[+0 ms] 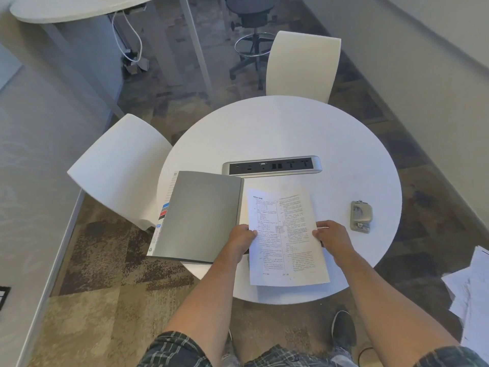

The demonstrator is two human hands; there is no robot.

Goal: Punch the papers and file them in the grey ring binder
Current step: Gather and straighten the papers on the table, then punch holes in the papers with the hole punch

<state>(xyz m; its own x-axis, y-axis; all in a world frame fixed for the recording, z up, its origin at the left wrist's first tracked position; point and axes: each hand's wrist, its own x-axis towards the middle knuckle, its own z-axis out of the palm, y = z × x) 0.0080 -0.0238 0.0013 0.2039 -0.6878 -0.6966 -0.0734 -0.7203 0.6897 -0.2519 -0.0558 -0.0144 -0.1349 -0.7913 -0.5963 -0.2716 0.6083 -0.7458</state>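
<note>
A: On the round white table [304, 128], near its front edge, you have a thin stack of printed white papers [284, 234] in both hands. What grip do you see?

B: Your left hand [242, 241] pinches the stack's left edge, thumb on top of the sheet and fingers tucked under it. Your right hand [334, 238] clamps the right edge the same way, thumb pressed onto the page.

A: And the papers themselves?

B: They show two columns of small black print. The near end of the stack reaches close to the table's near rim.

A: Where is your binder?

B: The grey ring binder [201, 215] lies open just left of the papers, its matt grey cover flap spread out to the left and hanging over the table's left edge. Your left hand sits right at its spine. White index sheets with blue and red tabs [164, 211] peek out along its left side. I cannot tell whether the rings are open; the papers hide them.

A: The punch?

B: The small grey metal hole punch [360, 216] stands to the right of your right hand, apart from the papers, untouched.

A: Anything farther off?

B: A silver socket strip with dark ports [272, 165] is set in the table just beyond the binder. Two white chairs [121, 168] stand at the left and far sides, and loose white sheets [473, 292] lie off to the right, beyond the table.
</note>
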